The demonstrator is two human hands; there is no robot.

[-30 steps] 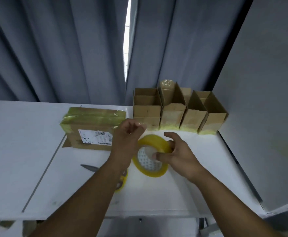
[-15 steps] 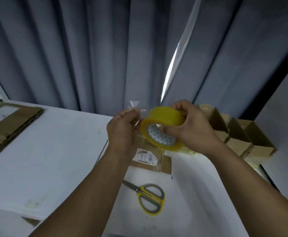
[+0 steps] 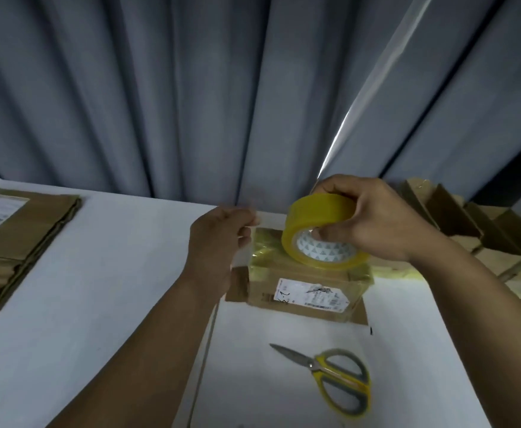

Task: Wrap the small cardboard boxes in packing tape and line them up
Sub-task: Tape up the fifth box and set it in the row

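Drawn apart and lowered since a moment ago, with the right hand (image 3: 386,223) curled round the yellow tape roll (image 3: 318,211) just over the taped cardboard box (image 3: 262,288) on the bench (image 3: 98,273), the left hand (image 3: 216,239) pinching the clear tape end (image 3: 254,219).

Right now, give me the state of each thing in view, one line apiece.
tape roll: held in the air above the labelled box, gripped by the right hand.
left hand: pinches the roll's free end.
labelled box: lying flat, partly wrapped in tape.
scissors: closed, lying on the table.
small boxes: upright, tops open.
flattened cartons: stacked.
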